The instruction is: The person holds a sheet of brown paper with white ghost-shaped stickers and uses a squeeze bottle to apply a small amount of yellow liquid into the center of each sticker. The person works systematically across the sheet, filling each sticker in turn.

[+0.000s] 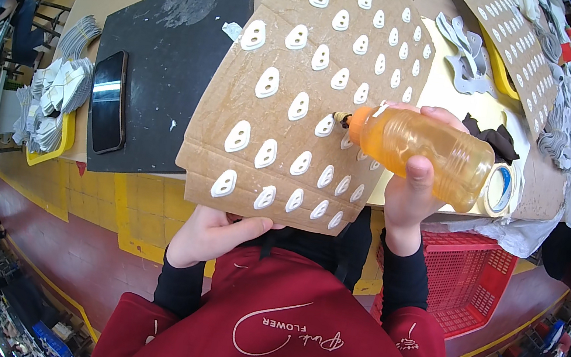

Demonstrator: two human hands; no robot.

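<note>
My left hand [220, 239] grips the near edge of a brown cardboard sheet [219, 123], thumb on top and the other fingers hidden beneath. Rows of small white rounded pieces [268, 83], each with two holes, cover the sheet. My right hand [414, 191] is wrapped round a clear squeeze bottle [432, 149] of amber liquid with an orange cap. The bottle lies tilted over the sheet, its dark narrow tip at one white piece [325, 125] near the middle; whether it touches I cannot tell.
Left of the sheet, a phone [110, 102] lies on a black board [176, 64]. Stacks of grey-white parts [60, 94] sit in a yellow tray [66, 136]. To the right are a tape roll [499, 188], dark cloth [492, 139] and another filled sheet [521, 59]. A red crate [463, 281] stands below.
</note>
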